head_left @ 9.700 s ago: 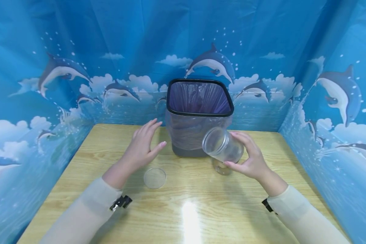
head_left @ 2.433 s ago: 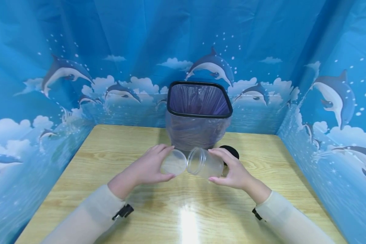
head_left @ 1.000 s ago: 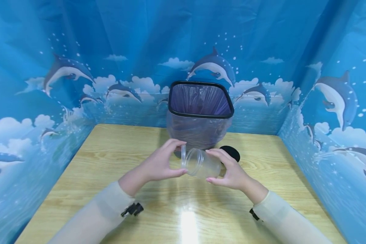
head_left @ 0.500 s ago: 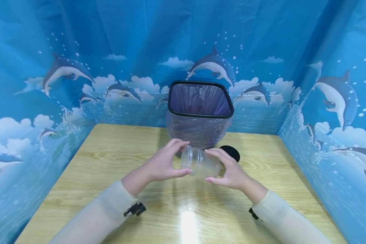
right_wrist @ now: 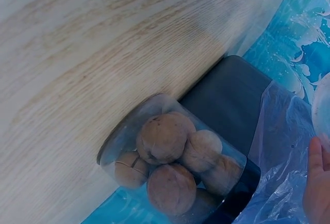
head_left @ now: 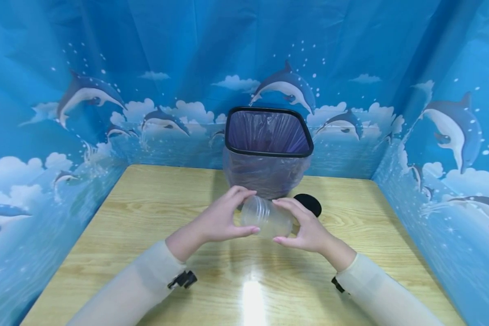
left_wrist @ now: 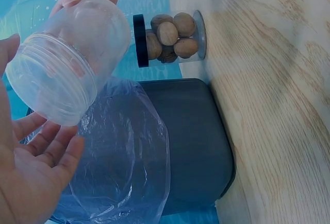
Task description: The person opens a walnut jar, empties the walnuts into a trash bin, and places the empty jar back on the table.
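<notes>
A clear, empty plastic jar [head_left: 279, 221] lies on its side in mid-air, its mouth turned to the left. My right hand [head_left: 311, 228] grips the jar round its base end, fingers above and thumb below. A clear round lid [head_left: 249, 212] sits at the jar's mouth, flush with the threaded neck. My left hand [head_left: 220, 217] holds that lid by its edge, between the fingers on top and the thumb underneath. In the left wrist view the lidded jar [left_wrist: 105, 36] hangs between both hands.
Behind my right hand stands a second clear jar with a black lid [head_left: 308, 205]; walnuts [left_wrist: 167, 33] fill it. A bin [head_left: 265, 174] lined with a purple bag stands at the back of the wooden table [head_left: 146, 203]. Dolphin-print curtains [head_left: 167, 68] enclose the table.
The lid lay on the table at first, my left hand empty beside it. My left hand took it up, turned it upright and brought it right onto the jar's mouth.
</notes>
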